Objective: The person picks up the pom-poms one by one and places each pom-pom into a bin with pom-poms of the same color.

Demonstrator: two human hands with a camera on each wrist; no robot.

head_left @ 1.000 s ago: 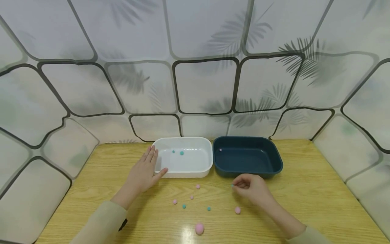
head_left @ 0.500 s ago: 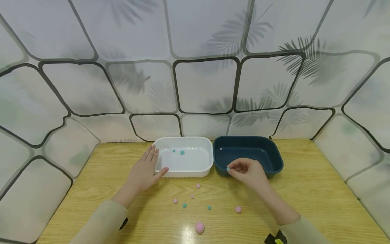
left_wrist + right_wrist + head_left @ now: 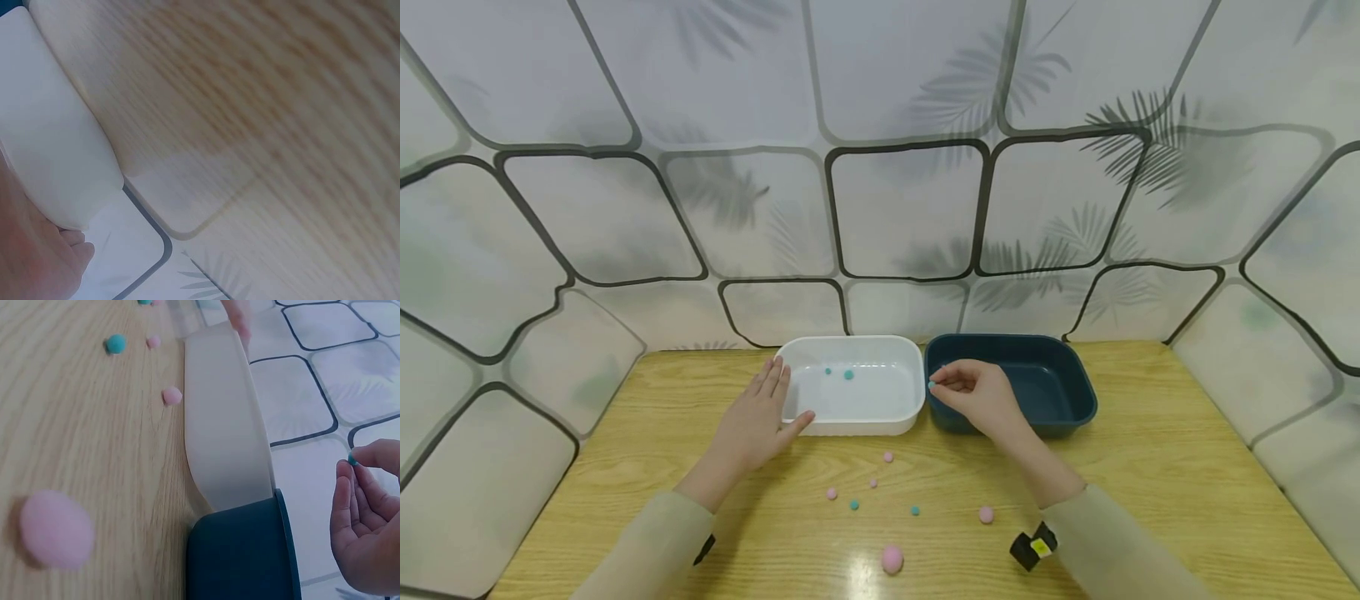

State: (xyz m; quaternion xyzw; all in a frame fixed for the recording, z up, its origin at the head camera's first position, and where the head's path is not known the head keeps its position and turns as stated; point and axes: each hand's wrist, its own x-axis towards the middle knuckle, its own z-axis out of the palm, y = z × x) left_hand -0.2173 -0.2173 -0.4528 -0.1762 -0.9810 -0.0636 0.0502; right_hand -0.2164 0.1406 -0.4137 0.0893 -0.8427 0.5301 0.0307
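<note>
Between thumb and forefinger my right hand (image 3: pixel 976 396) pinches a small teal ball (image 3: pixel 353 459), above the left end of the dark blue bin (image 3: pixel 1045 425). My left hand (image 3: pixel 752 429) rests with straight fingers against the left side of the white bin (image 3: pixel 850 428), its thumb on the front rim. Two teal balls, one of them this pompom-like ball (image 3: pixel 848 375), lie inside the white bin. In the left wrist view the left hand (image 3: pixel 37 250) touches the white bin's outer wall (image 3: pixel 56 119). The inside left part of the blue bin is hidden behind my right hand.
On the wooden table (image 3: pixel 760 533) in front of the bins lie several pink balls, the largest pink ball (image 3: pixel 892 560) nearest me, plus two teal balls, such as this teal ball (image 3: pixel 915 511). A patterned wall (image 3: pixel 902 217) stands right behind the bins.
My right hand has carried the teal ball up and left, from in front of the blue bin to above its left end near the white bin. My left hand has stayed put.
</note>
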